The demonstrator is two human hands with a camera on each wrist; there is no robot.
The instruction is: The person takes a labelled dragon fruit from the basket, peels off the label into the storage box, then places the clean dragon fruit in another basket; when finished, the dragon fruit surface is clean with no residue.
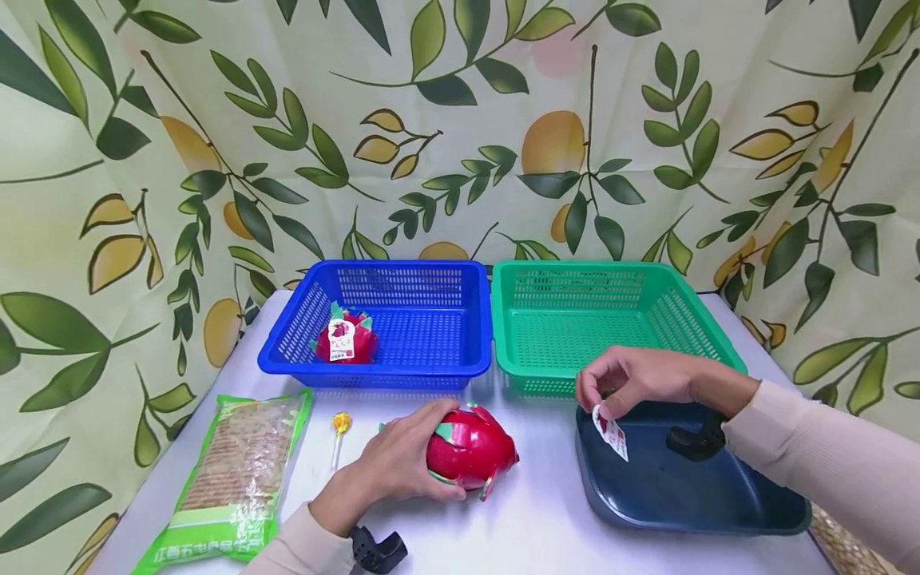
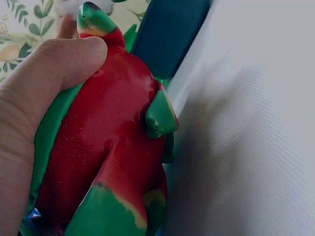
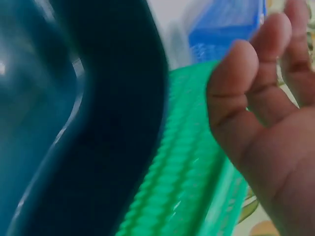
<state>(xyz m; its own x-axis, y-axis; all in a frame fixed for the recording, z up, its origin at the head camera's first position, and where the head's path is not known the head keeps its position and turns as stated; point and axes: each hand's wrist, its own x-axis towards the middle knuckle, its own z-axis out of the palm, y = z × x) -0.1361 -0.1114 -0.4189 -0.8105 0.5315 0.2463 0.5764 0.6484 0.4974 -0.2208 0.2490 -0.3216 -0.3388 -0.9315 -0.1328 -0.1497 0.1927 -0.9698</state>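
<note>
Tabletop: the white tabletop (image 1: pixel 532 519) carries all the things that we describe.
Baskets: the green basket (image 1: pixel 575 275) stands at the back, just beside the blue basket (image 1: pixel 420 372).
Basin: the dark basin (image 1: pixel 676 499) is in front of the green basket.
Bag: the green-edged bag (image 1: pixel 233 479) lies flat at the left.
Hands: the left hand (image 1: pixel 402 459) grips round the dragon fruit; the right hand (image 1: pixel 643 379) pinches a paper tag near the basin's edge.
Dragon fruit: the red dragon fruit (image 1: pixel 474 449) is between bag and basin; we cannot tell if it touches the tabletop. We judge it light, stiff and rather slippery; better we hold its round body, because the green-tipped scales may bend.
Second fruit: another fruit (image 1: pixel 362 343) sits inside the blue basket.
Tag: the paper tag (image 1: pixel 613 438) looks thin and easy to tear.
Lollipop: the yellow lollipop (image 1: pixel 341 423) lies beside the bag.
</note>
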